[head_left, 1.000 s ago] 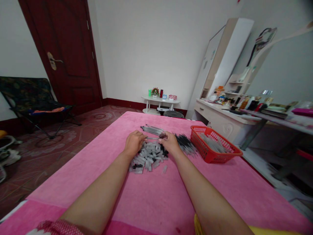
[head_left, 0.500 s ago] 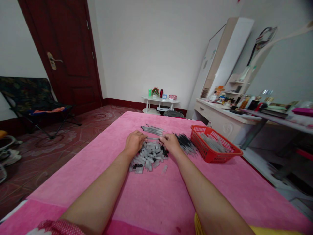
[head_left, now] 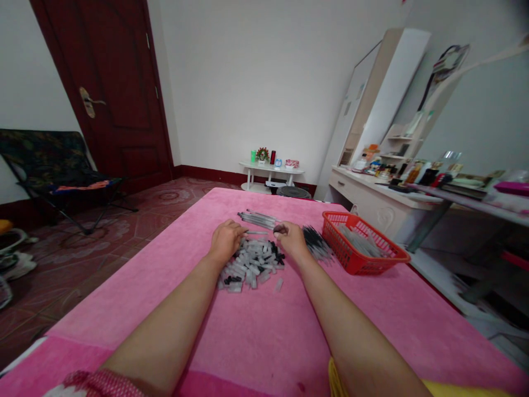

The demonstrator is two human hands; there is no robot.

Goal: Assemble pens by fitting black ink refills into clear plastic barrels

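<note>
My left hand (head_left: pixel 226 240) is closed around one end of a slim pen (head_left: pixel 257 232), whose pale tapering end points right. Across from it, my right hand (head_left: pixel 291 238) is pinched near that end but apart from it; a small dark thing shows at its fingertips, too small to name. Just below both hands spreads a heap of pen caps (head_left: pixel 253 264), mostly clear, mixed with small black pieces. Beyond the hands several pens (head_left: pixel 258 219) lie side by side. A bundle of black-and-clear pen refills (head_left: pixel 317 243) rests right of my right hand.
A red plastic basket (head_left: pixel 351 259) holding clear pen barrels (head_left: pixel 363 242) stands at the right on the pink cloth (head_left: pixel 264 331). Behind the table is a low white stand (head_left: pixel 270 167). A dresser (head_left: pixel 372 190) stands to the right, a folding chair (head_left: pixel 53 171) to the left.
My right hand has let go of the pen's right end and drawn slightly right, its fingers turning. The left hand keeps its hold in nearly the same place.
</note>
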